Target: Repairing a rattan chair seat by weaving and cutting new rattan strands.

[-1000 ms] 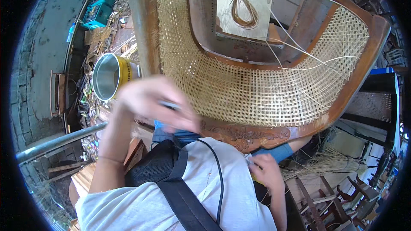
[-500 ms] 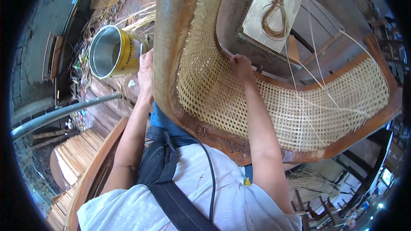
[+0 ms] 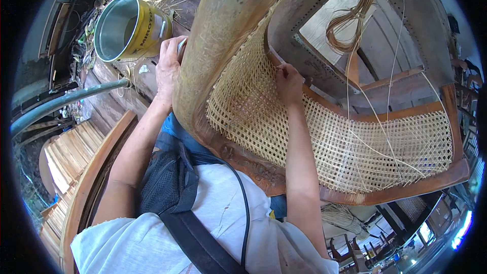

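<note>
A carved brown wooden chair frame [image 3: 223, 15] stands in front of me, with woven cane [image 3: 253, 96] curving across it. My right hand [image 3: 290, 85] is at the inner edge of the cane, thumb and fingers pinched together; whatever is between them is too small to make out. On the outer left side of the frame is my left hand [image 3: 169, 68], fingers bent. A small bluish-grey thing shows between those fingers and the wood, its kind hidden. Loose pale cane strands [image 3: 374, 106] hang over the right part of the weave.
A yellow bucket [image 3: 147, 28] stands left of the frame. Bundled cane strands [image 3: 345, 33] hang at the upper right. A metal pipe [image 3: 66, 101] and a curved wooden piece [image 3: 96, 182] lie to the left. Chairs [image 3: 355, 253] are at lower right.
The view has shifted, and the frame shows at a different tilt. My left hand now shows farther up beside the frame, with a small bluish-grey thing visible. My right hand stays at the cane's inner edge.
</note>
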Demonstrator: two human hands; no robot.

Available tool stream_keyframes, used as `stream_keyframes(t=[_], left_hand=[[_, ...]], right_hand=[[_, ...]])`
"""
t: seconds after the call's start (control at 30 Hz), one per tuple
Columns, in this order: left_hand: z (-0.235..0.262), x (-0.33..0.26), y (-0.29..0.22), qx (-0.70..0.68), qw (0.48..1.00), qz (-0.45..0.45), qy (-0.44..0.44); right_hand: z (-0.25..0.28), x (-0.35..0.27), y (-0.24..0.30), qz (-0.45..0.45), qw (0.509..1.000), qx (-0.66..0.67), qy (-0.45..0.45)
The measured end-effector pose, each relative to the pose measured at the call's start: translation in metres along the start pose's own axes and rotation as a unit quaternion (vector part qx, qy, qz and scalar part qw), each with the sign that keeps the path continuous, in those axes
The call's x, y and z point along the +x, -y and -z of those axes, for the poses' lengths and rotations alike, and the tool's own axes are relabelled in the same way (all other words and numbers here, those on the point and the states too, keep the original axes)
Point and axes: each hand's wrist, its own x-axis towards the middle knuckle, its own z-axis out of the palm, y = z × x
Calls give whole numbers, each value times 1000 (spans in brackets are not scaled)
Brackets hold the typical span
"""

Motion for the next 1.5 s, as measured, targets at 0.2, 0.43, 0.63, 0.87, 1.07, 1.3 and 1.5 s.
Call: stream_keyframes(t=[0.2, 0.43, 0.63, 0.87, 1.07, 1.3, 1.5], left_hand=[[0, -2, -2, 10, 1000, -2, -1], [-1, 0, 1, 4, 1000, 1, -7], [-2, 6, -7, -10, 1000, -9, -3], [-8, 0, 16, 45, 997, -62, -1], [-6, 1, 29, 49, 988, -149, 0], [-1, 4, 40, 77, 979, -189, -8], [10, 3, 30, 118, 969, -217, -13]], right_hand=[[4, 6, -5, 82, 992, -80, 43], [-8, 11, 10, -8, 962, -238, 131], [25, -1, 19, -67, 994, -50, 66], [-22, -17, -18, 47, 992, -109, -31], [52, 48, -58, -198, 943, 198, -178], [101, 82, -50, -235, 861, 352, -283], [101, -8, 20, -159, 818, 474, -285]])
